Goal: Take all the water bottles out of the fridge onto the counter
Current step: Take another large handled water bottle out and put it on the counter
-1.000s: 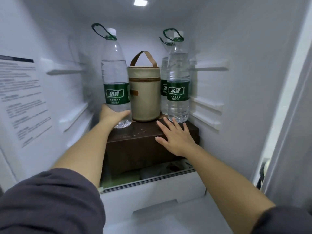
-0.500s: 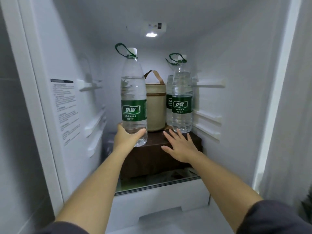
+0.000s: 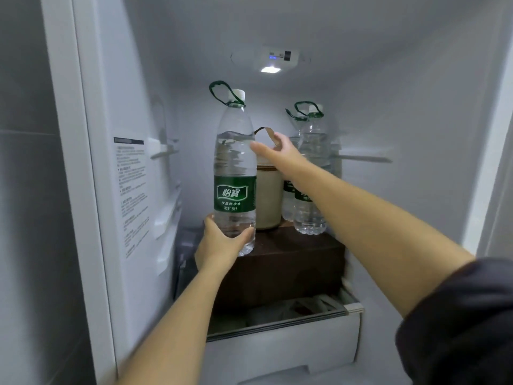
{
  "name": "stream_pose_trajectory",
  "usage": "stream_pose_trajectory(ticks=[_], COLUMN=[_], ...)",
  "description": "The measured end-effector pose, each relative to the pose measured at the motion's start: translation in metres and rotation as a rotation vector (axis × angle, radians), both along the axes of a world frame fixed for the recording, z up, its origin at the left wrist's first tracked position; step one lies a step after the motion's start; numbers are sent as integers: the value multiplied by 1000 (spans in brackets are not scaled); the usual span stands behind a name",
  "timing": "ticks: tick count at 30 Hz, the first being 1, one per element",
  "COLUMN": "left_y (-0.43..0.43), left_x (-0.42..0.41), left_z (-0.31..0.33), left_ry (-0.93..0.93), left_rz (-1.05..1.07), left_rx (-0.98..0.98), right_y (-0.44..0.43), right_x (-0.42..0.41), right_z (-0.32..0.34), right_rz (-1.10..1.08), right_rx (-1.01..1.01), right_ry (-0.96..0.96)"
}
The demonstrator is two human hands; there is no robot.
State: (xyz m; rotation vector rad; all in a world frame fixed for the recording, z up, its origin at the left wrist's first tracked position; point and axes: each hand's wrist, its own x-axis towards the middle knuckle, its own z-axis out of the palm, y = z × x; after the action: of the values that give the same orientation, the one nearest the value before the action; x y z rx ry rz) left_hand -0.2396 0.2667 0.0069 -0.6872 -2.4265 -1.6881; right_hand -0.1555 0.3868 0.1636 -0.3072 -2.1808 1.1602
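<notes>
Fridge interior [image 3: 388, 134]: left hand [image 3: 219, 245] grips the base of a green-labelled water bottle [image 3: 234, 173], upright before the brown box [image 3: 291, 262]; right hand [image 3: 280, 151], fingers extended and empty, reaches near its shoulder. Gripped so low, the bottle could topple against the beige bag [image 3: 268, 201]

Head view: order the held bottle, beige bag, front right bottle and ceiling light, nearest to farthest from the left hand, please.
1. Held bottle, gripped by the left hand.
2. Beige bag, just behind, to the right.
3. Front right bottle, farther right.
4. Ceiling light, high above.
</notes>
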Motion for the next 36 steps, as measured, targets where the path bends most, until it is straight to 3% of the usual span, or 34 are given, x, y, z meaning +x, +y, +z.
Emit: stream_pose_trajectory(ticks=[4, 9, 16, 23, 26, 32, 36], left_y=[4, 3, -7, 2, -1, 2, 7], left_x=[-14, -15, 1, 5, 15, 20, 35], left_z=[-9, -12, 0, -6, -4, -1, 2], left_ry=[16, 57, 155, 258, 120, -499, -588], left_rz=[-38, -46, -140, -243, -322, -213, -197], left_rx=[48, 72, 58, 118, 242, 644, 830], right_y=[-21, -28, -13, 0, 3, -1, -8], right_x=[-40, -59, 8, 67, 81, 103, 121], right_z=[38, 40, 35, 25, 10, -10, -18], right_rz=[-3, 9, -21, -81, -73, -60, -13], right_rx=[-36, -40, -52, -349, -430, -496, -494], right_ry=[-3, 1, 90, 354, 422, 558, 613])
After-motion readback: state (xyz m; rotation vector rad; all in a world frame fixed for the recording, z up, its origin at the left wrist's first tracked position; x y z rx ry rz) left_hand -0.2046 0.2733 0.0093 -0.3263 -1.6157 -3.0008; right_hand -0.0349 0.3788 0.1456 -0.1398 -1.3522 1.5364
